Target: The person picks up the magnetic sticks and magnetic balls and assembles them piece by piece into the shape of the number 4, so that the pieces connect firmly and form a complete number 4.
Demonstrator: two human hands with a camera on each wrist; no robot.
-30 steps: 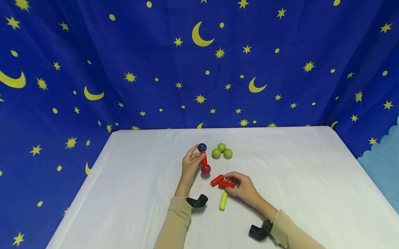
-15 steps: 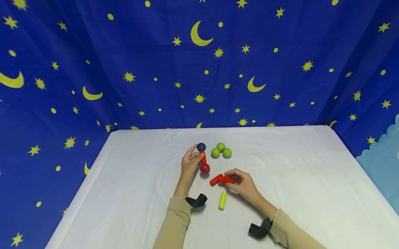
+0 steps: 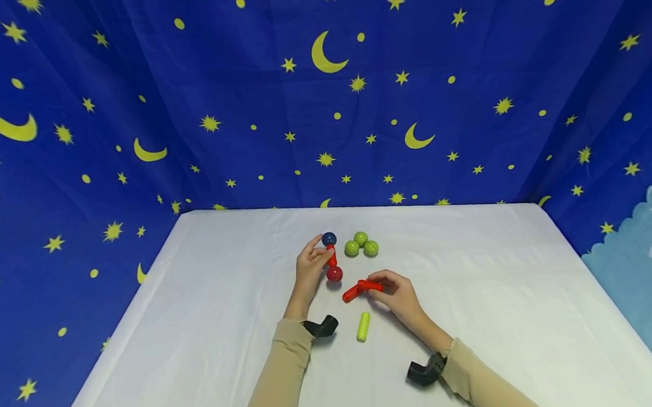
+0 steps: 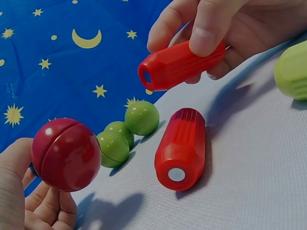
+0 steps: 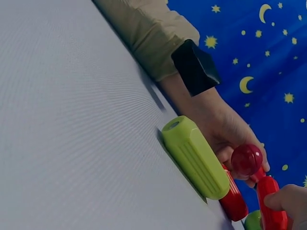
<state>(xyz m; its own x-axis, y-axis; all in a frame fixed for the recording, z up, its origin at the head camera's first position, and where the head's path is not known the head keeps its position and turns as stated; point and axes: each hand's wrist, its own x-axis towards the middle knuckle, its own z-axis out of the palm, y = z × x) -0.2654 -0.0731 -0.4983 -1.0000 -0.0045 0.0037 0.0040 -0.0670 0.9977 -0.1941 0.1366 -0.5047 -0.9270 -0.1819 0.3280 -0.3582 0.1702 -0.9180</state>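
Observation:
My left hand [image 3: 308, 270] pinches a red magnetic rod [image 3: 332, 257] that has a dark blue ball [image 3: 329, 238] at its far end and a glossy red ball [image 3: 334, 274] at its near end. In the left wrist view, my right hand [image 4: 230, 33] grips a second red magnetic rod [image 4: 177, 67] between thumb and fingers, raised over the table. Below it a third red rod [image 4: 180, 149] lies on the cloth, a round metal disc showing in its end. A yellow-green rod [image 3: 363, 326] lies nearer me, left of the right wrist.
Three green balls [image 3: 361, 239] sit clustered on the white-covered table [image 3: 481, 280], right of the blue ball. A blue curtain [image 3: 271, 93] with yellow moons and stars rises behind the table and along its sides. Black wrist mounts [image 3: 427, 371] stick out from the sleeves.
My right hand has lifted its red rod and moved it slightly away from me, up from beside the lying red rod. The left hand keeps its hold almost unmoved.

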